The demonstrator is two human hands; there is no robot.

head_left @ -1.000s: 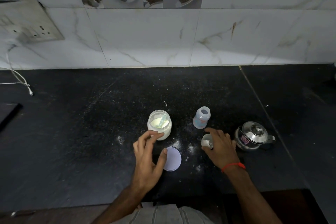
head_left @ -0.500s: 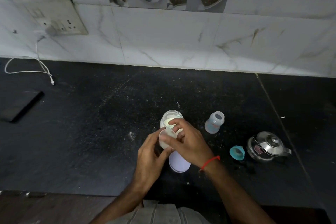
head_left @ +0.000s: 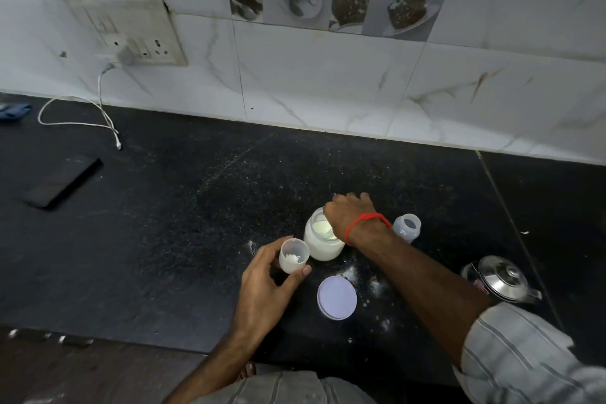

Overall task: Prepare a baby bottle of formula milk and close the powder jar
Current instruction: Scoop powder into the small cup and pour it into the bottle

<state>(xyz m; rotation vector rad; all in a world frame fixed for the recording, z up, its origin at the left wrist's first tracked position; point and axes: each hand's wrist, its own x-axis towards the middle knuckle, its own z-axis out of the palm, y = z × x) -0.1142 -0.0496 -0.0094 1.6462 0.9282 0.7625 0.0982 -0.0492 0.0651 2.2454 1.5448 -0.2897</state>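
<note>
Nearest to me, my striped sleeve (head_left: 511, 351) fills the lower right corner. Just beyond the front edge of the black tabletop (head_left: 164, 239), the pale round lid (head_left: 337, 297) lies flat on its own, with spilled powder (head_left: 364, 279) scattered around it.

My left hand (head_left: 267, 289) holds a small translucent cap (head_left: 293, 255) upright, thumb and fingers curled round its sides; a little white powder sits inside it. The cap is just beside the open powder jar (head_left: 323, 236), which stands upright and is largely filled with white powder.

My right hand (head_left: 349, 211) is over the far side of the jar's mouth, knuckles up, with a red thread (head_left: 367, 223) at the wrist. Its fingers are curled downward out of sight, so I cannot tell whether they hold anything.

Just to the right of that wrist stands the baby bottle (head_left: 406, 228), uncapped and upright. Further right, near the edge, sits a small steel kettle (head_left: 501, 279) with its lid on.

Well off to the left a dark phone (head_left: 64, 185) lies flat, and behind it a white cable (head_left: 98, 115) trails down from a charger plugged into the wall socket (head_left: 131, 33) on the marble tiles (head_left: 328, 82).
</note>
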